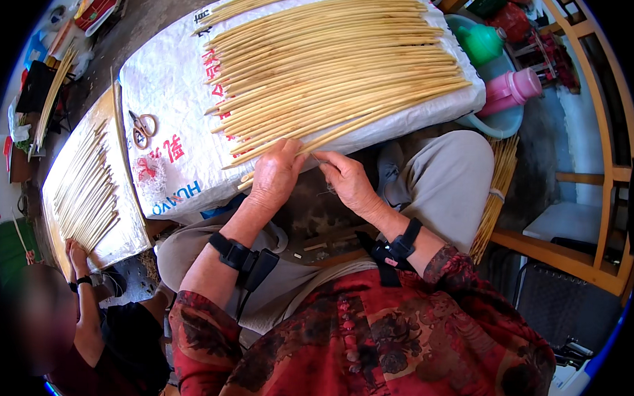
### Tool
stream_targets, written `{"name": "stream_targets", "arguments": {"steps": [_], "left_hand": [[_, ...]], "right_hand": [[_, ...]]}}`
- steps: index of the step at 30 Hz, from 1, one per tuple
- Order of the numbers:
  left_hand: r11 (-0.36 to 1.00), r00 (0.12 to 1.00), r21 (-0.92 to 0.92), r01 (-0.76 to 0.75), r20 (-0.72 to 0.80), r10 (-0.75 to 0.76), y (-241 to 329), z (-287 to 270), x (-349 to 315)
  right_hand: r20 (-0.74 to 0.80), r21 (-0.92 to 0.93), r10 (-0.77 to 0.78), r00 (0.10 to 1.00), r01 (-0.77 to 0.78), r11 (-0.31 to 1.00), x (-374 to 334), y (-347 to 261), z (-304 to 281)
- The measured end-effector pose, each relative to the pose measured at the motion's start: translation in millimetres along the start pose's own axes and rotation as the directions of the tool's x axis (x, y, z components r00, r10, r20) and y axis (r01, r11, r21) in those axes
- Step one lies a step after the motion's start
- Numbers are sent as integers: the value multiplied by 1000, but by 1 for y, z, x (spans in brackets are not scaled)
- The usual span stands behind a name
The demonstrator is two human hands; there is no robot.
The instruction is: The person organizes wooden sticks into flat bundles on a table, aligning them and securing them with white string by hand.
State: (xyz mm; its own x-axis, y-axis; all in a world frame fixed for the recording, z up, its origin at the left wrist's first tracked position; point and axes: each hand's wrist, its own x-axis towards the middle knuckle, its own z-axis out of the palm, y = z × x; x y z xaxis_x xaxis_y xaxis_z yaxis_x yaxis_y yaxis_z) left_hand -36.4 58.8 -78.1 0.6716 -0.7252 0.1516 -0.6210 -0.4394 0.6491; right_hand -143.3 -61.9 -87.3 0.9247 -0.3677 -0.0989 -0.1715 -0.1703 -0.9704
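Sticks [328, 66] side by side on a white sheet [157, 70], head view.
Left hand [277, 170] bends over the nearest sticks at the sheet's edge, its grip hidden; right hand [345, 179] narrows thumb to fingers just beside them, its hold too small to tell. Scissors [137, 124] and red-and-white netting [149, 172] lie left; a basin [500, 63] with green and pink containers crowds the right end, a tied bundle [495, 194] below. A co-worker's hand [79, 258] touches more sticks, far left.
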Motion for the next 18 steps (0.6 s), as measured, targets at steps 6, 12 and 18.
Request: {"name": "stream_targets", "arguments": {"steps": [6, 12, 18], "left_hand": [[1000, 1000, 12, -8, 0, 8, -2, 1, 0], [1000, 1000, 7, 12, 24, -12, -2, 0, 0], [999, 996, 42, -15, 84, 11, 5, -7, 0]], "right_hand": [[-52, -48, 30, 998, -32, 998, 3, -5, 7], [-26, -7, 49, 998, -49, 999, 3, -5, 4], [2, 33, 105, 995, -105, 994, -1, -3, 0]]}}
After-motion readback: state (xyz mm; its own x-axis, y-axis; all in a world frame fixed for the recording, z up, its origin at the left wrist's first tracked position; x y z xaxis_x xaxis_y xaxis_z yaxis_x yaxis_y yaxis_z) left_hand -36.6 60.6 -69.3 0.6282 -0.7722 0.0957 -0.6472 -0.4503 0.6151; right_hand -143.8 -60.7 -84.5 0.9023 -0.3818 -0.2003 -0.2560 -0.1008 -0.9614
